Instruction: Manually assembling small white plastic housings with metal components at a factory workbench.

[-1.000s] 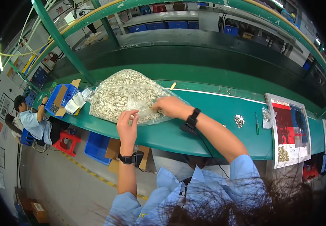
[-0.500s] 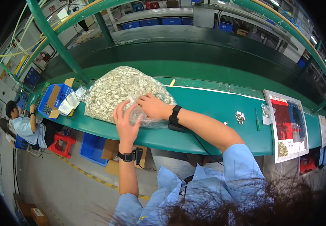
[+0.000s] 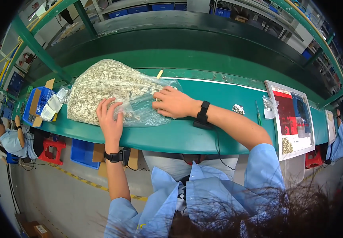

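Observation:
A large clear plastic bag, full of small pale metal-looking parts, lies on the green bench. Its loose end stretches flat to the right. My left hand rests against the near side of the bag with its fingers spread. Farther right, the curled fingers of my right hand grip the loose plastic, and the fingertips are partly hidden. A few parts show through the film between the two hands.
Left of the bag are white packets and a blue bin with cardboard. A pile of small silvery parts, a green-handled screwdriver, a small clear bag and a framed board lie to the right. A co-worker sits far left.
My right hand has moved right, away from my left hand, and the bag's loose end is now drawn out that way. The whole view has shifted a little.

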The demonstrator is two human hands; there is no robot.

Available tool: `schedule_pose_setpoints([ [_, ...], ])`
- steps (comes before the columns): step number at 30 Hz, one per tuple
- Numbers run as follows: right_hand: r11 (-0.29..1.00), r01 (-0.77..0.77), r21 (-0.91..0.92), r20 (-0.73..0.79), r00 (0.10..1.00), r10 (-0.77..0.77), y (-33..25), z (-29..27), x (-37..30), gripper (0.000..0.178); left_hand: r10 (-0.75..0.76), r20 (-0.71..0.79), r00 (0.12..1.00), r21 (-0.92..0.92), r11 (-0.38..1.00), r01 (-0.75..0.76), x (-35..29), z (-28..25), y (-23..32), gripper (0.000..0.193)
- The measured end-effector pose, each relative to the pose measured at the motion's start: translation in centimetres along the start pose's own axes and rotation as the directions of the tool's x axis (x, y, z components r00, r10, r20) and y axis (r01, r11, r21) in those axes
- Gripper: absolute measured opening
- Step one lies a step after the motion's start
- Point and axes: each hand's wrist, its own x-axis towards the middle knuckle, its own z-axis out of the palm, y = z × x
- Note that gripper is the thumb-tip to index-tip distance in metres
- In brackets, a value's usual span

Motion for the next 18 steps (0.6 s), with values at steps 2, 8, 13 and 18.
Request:
schedule_pose_setpoints([
  [2, 1.0, 0.027, 0.001, -0.009, 1.0, -0.027, 0.6, -0.6, -1.4, 0.017, 0.014, 0.01, 1.0, 0.028, 1.0, -0.014, -0.1, 0.1, -0.3, 0.026],
  [8, 1.0, 0.006, -0.029, 0.043, 0.999, -0.005, 1.9, -2.2, -4.8, 0.015, 0.027, 0.039, 0.999, 0.061, 0.998, -0.029, -0.3, -0.7, -0.2, 0.035],
  [13, 0.995, -0.102, 0.021, 0.147, 0.984, 0.098, 2.8, -4.1, -8.0, 0.015, 0.02, 0.123, 0.992, 0.121, 0.992, -0.035, 0.2, -5.2, 7.2, 0.053],
  [18, 0.978, -0.132, 0.164, 0.01, 0.991, 0.132, 2.8, -9.5, -10.9, 0.019, 0.201, 0.51, 0.837, -0.318, 0.948, -0.034, 0.7, -5.1, 15.6, 0.068],
])
